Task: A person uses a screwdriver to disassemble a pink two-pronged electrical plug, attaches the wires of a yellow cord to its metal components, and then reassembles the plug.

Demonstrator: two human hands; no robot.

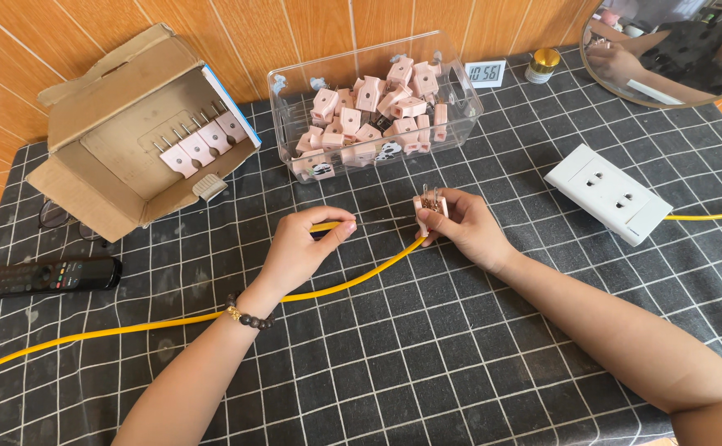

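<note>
Head view: plug [429,208] before bin [460,116].

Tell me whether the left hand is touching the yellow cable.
Touching: the head view shows the left hand pinching the yellow cable between thumb and fingers.

Black grid-patterned tablecloth [427,363] meets an orange-brown tiled wall [311,25] in daylight.

This looks like a home table used as a small assembly bench. A black cloth with a white grid [427,355] covers it, set against an orange wood-panelled wall [311,25]. Behind the cloth's middle stands a clear plastic bin of pink plug parts [375,103]; left of the bin are an open cardboard box [121,124] and a black remote control [51,275]; right of it, a round mirror [674,49].
</note>
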